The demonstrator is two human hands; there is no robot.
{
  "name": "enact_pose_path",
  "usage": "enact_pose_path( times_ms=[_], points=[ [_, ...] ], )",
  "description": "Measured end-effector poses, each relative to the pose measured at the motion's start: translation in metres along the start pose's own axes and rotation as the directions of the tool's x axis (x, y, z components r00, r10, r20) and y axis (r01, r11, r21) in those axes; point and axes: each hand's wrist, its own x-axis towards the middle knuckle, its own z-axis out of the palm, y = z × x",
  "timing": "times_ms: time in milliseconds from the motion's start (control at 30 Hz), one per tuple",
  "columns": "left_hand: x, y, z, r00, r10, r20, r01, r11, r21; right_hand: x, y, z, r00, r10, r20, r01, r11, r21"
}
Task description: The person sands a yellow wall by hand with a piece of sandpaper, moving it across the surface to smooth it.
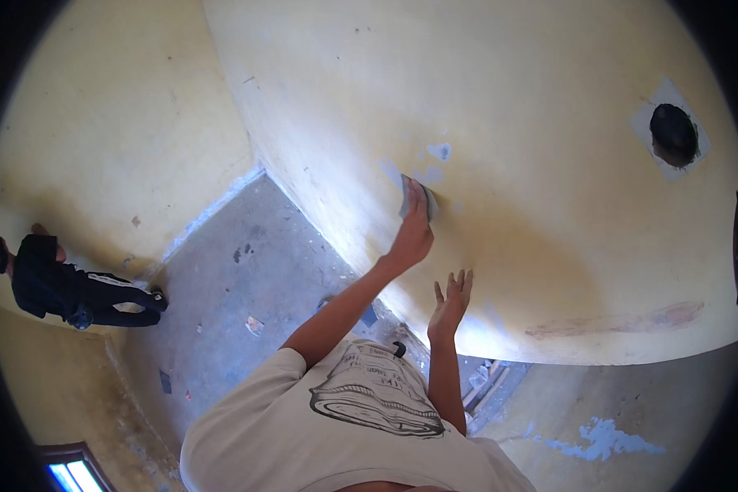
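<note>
With its fingers spread flat, my left hand point(413, 230) holds a bent grey sheet that looks like sandpaper point(432, 206) against the yellowish painted wall point(529, 184). Pale bare patches point(440, 152) mark the paint just above the sheet. Lower and to the right, my right hand point(452, 304) is raised beside the same wall, fingers apart and nothing in it; whether its fingertips touch the wall I cannot tell.
A person in dark clothes point(49, 277) stands by the far left wall. Scraps lie on the concrete floor point(221, 295). A round dark hole point(674, 135) opens in the wall at right. Sticks and debris point(489, 387) lie on the floor beyond my right forearm.
</note>
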Motion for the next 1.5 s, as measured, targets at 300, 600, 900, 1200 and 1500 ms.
enact_pose_path(
  times_ms=[300, 600, 900, 1200, 1500],
  points=[
    [0.007, 0.013, 0.002, 0.998, -0.014, -0.054, 0.018, 0.996, 0.083, 0.004, 0.008, 0.009, 0.998, -0.051, -0.036, 0.050, 0.998, -0.025],
    [0.009, 0.017, -0.013, 0.987, -0.059, -0.148, 0.076, 0.991, 0.113, 0.007, 0.018, 0.011, 0.992, -0.116, -0.051, 0.110, 0.987, -0.118],
    [-0.004, 0.010, -0.001, 0.992, -0.048, -0.118, 0.074, 0.971, 0.225, 0.006, 0.018, 0.006, 0.986, -0.157, -0.063, 0.152, 0.985, -0.075],
    [0.006, 0.023, -0.013, 0.979, -0.072, -0.191, 0.121, 0.959, 0.256, 0.009, 0.026, -0.012, 0.986, -0.126, -0.113, 0.114, 0.988, -0.102],
    [-0.013, 0.010, -0.001, 0.999, 0.032, 0.031, -0.037, 0.986, 0.163, 0.005, 0.026, -0.013, 0.986, -0.050, -0.157, 0.038, 0.996, -0.081]
  ],
)
